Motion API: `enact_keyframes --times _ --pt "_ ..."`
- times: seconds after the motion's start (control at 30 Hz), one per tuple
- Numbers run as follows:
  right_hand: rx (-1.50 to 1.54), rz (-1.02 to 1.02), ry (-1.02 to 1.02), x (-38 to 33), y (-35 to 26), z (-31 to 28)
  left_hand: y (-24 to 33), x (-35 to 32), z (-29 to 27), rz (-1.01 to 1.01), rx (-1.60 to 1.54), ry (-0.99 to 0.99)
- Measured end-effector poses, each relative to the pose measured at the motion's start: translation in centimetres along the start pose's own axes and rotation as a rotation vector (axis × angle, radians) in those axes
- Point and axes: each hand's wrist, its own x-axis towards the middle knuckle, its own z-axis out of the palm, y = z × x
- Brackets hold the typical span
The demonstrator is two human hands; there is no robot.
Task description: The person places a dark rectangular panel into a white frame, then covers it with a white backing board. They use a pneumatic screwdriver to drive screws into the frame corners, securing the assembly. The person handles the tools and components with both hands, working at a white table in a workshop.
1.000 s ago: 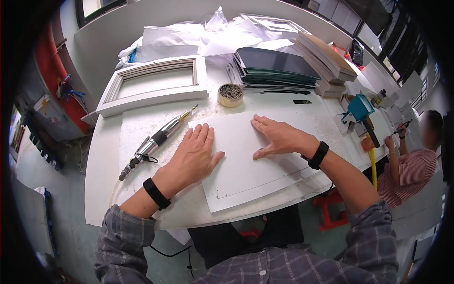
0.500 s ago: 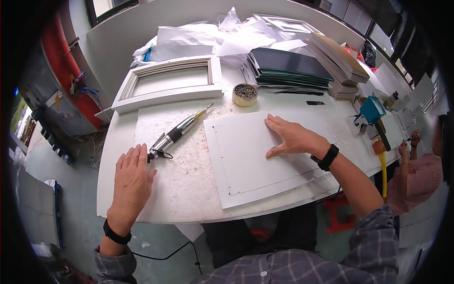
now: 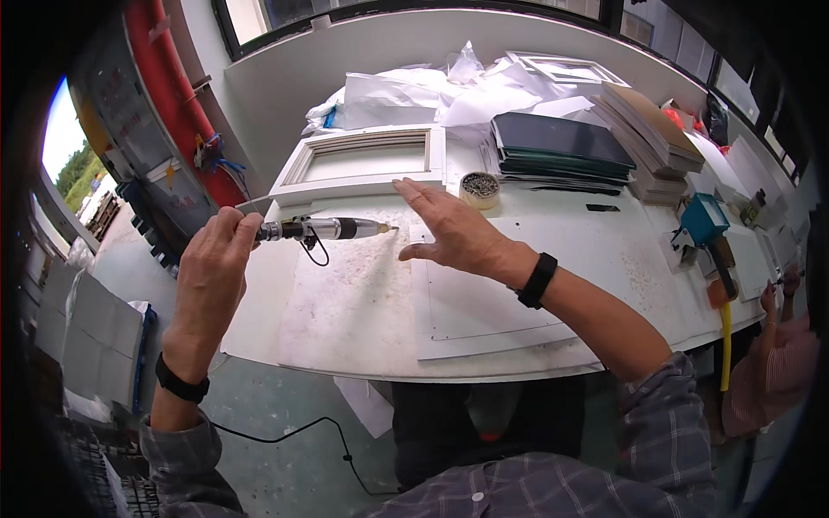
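Observation:
My left hand (image 3: 210, 276) is closed around the rear end of a silver and black electric screwdriver (image 3: 326, 228). The tool is raised off the table, roughly level, with its bit pointing right. My right hand (image 3: 453, 231) is open, thumb and fingers apart, just beyond the bit tip. It hovers over or rests on the far left corner of a white panel (image 3: 501, 302); contact cannot be told. Small dark dots and a thin line run along the panel's border. A round tub of small screws (image 3: 480, 186) stands just past my right hand.
Behind lie a white frame (image 3: 363, 160), a stack of dark green panels (image 3: 561, 142) and a stack of brown-topped boards (image 3: 652, 129). A teal tool (image 3: 704, 220) with a yellow hose stands on the right. Another person's hand (image 3: 768, 298) shows at far right.
My left hand has taken hold of the screwdriver and lifted it off the table, turning it level. My right hand has moved left across the panel to its far left corner. The view has shifted.

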Motion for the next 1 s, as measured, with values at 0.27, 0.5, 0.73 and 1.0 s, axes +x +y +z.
enact_keyframes --times 0.27,0.5,0.73,1.0 --pt "0.804 -0.142 0.385 3.5 -16.1 5.9 5.0 1.0 -14.6 0.191 0.237 -0.130" --pt "1.042 -0.034 0.444 2.1 -16.9 1.7 -1.2 -3.6 -20.9 -0.116 0.388 0.155" --pt "0.996 0.014 0.590 1.5 -11.6 -8.6 -11.4 -11.8 -16.9 -0.597 0.284 0.264" --pt "0.579 0.228 0.786 -8.1 2.2 -21.8 -10.1 4.1 -8.0 -0.764 -0.267 0.309"
